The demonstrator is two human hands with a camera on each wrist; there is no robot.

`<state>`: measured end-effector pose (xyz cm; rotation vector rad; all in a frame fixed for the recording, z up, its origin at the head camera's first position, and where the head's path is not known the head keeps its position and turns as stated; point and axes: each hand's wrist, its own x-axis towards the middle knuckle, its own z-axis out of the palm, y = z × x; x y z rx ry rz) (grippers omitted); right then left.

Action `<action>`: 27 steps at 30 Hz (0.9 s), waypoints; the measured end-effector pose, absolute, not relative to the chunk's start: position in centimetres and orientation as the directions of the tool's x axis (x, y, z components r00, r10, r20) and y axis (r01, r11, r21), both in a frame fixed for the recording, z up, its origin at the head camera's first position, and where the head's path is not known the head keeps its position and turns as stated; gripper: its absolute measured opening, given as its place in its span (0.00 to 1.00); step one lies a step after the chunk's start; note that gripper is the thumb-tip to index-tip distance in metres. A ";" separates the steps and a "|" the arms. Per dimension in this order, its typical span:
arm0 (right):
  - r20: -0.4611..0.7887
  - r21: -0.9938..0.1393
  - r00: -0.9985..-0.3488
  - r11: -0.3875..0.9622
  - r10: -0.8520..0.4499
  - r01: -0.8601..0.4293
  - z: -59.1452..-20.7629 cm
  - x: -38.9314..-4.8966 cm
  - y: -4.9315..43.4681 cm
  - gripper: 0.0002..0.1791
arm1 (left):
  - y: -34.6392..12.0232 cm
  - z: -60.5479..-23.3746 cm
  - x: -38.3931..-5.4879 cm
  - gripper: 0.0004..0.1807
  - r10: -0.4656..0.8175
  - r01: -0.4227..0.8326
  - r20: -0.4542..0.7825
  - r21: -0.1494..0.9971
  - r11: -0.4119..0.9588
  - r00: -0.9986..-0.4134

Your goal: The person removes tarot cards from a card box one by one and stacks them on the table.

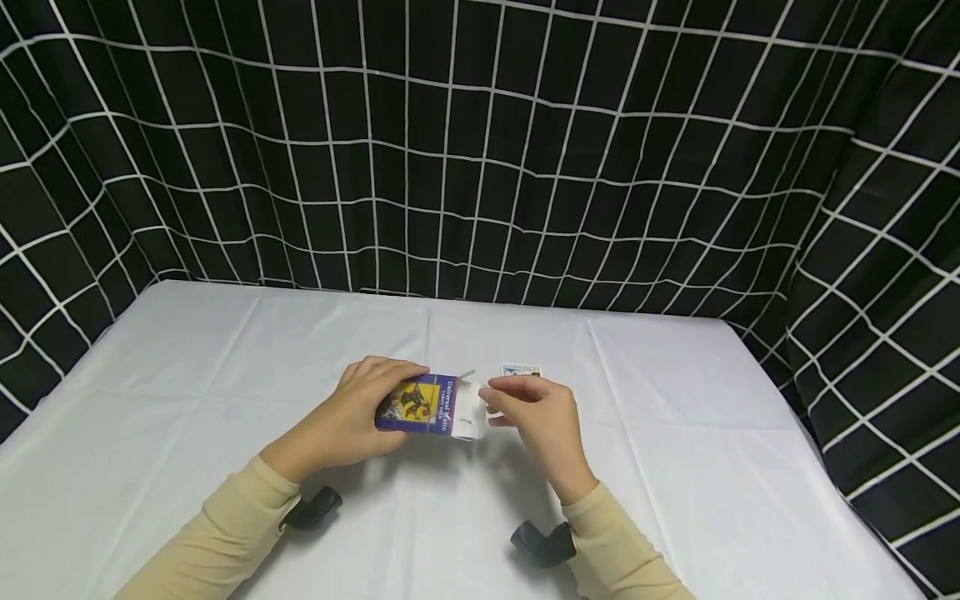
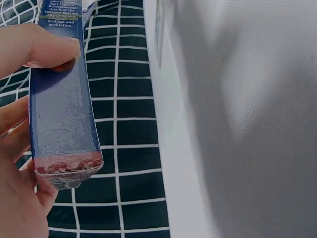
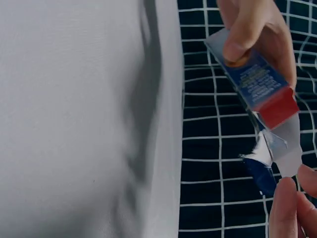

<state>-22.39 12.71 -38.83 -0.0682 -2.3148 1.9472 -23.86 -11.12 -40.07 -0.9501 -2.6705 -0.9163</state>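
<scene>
My left hand (image 1: pixel 348 417) grips a blue tarot card box (image 1: pixel 416 405) above the table, thumb along its narrow side. The box lies on its side in the grip, with a yellow picture and the title "Universal Waite" facing up. Its end toward the right is open, and a white flap (image 1: pixel 470 408) sticks out there. Thumb and fingertips of my right hand (image 1: pixel 543 421) pinch the flap's outer edge. In the right wrist view a blue-tipped flap (image 3: pixel 261 173) hangs beside the white one. The box's inside is hidden.
Just behind my right hand a printed card (image 1: pixel 521 368) lies on the white tablecloth (image 1: pixel 675 467), partly covered by the hand. Dark curtains with a white grid (image 1: pixel 465 167) stand around the table's back and sides. Black wrist devices (image 1: pixel 543 544) sit under both sleeves.
</scene>
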 end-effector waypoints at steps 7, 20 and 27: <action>0.129 -0.976 -0.983 0.193 0.132 -0.102 -38.4 -21.8 12.2 0.11 | -11.1 -40.0 -23.8 0.41 0.520 0.625 0.349 0.493 0.605 -0.779; 0.082 -0.948 -0.993 0.314 0.090 -0.050 -39.5 -21.6 11.4 0.10 | -10.5 -40.1 -23.4 0.41 0.540 0.629 0.334 0.512 0.585 -0.773; 0.109 -0.931 -0.990 0.359 0.095 -0.067 -39.8 -21.6 11.3 0.10 | -10.5 -39.9 -23.3 0.41 0.538 0.634 0.345 0.511 0.580 -0.769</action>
